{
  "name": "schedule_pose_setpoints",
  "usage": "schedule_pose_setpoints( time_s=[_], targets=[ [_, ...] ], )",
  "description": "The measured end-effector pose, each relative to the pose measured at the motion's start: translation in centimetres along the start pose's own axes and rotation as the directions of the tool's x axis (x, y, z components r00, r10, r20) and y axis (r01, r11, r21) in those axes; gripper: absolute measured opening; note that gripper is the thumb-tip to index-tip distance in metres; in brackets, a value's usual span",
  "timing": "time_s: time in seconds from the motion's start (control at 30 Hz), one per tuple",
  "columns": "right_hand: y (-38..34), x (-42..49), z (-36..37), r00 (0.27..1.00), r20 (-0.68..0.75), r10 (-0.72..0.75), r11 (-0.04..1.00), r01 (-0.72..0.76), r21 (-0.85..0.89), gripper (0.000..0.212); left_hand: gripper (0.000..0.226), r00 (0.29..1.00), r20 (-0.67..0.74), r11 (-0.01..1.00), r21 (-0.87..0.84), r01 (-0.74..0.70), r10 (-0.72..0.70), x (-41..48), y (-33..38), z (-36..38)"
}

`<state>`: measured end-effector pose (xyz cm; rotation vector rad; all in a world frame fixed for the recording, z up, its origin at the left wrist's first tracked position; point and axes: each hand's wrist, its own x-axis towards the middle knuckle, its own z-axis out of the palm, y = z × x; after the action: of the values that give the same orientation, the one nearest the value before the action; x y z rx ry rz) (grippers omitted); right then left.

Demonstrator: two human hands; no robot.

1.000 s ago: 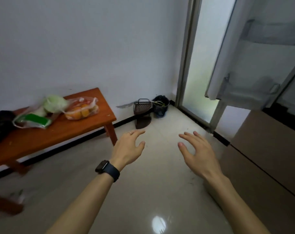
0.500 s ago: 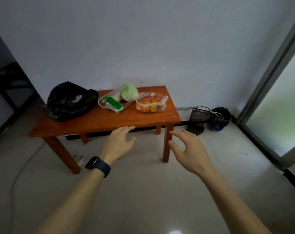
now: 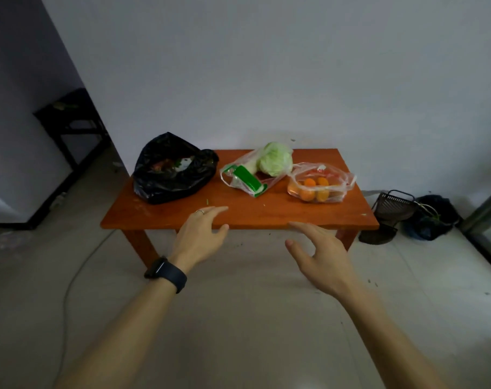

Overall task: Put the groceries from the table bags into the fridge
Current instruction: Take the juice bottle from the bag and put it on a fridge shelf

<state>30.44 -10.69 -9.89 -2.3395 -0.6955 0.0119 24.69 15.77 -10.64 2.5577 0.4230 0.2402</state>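
- Reaching forward, you held both hands out toward the bench [image 3: 247,219], and neither of them had hold of anything.
- Your left hand [image 3: 200,237] was open, with the fingers loosely spread and pointing ahead. Its fingertips lay over the near edge of the bench; whether they touched the wood could not be told.
- You wore a ring [image 3: 200,211] on one finger of that hand and a dark watch [image 3: 167,273] on the wrist.
- Your right hand [image 3: 320,254] was open too, with the fingers relaxed and slightly bent and the thumb set apart. It hovered over the floor, just short of the bench's near edge.
- Three bags of groceries lay on the bench, all of them beyond your fingers.
- A black bag [image 3: 171,175] sat at the left end with its mouth open. Something reddish and white showed inside, too dim to name.
- A clear bag [image 3: 238,178] lay in the middle. It held a pale green cabbage [image 3: 275,162] at its far end and a green-and-white packet [image 3: 248,179] nearer you.
- A second clear bag with oranges [image 3: 311,189] inside lay at the right end, just beside the cabbage.
- A dark wire basket [image 3: 393,207] stood on the floor to the right of the bench, near the wall, with a dark sack [image 3: 432,217] beside it.
- A pale cable [image 3: 78,270] trailed across the floor on the left.
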Motion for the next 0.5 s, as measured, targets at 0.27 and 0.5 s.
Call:
schedule_pose_setpoints(
  time_s=[0.27, 0.5],
  targets=[
    [-0.3, 12.5, 5.9, 0.995, 0.091, -0.027, 1.000, 0.027, 0.006, 0.045, 0.048, 0.999, -0.011, 0.998, -0.023, 0.053, -0.053, 9.9, -7.1, -0.5],
    [-0.6, 25.3, 11.1, 0.984, 0.162, -0.072, 0.996, 0.062, 0.062, 0.045, 0.048, 0.993, -0.015, 0.993, 0.023, 0.119, -0.118, 20.2, -13.2, -2.1]
  ],
)
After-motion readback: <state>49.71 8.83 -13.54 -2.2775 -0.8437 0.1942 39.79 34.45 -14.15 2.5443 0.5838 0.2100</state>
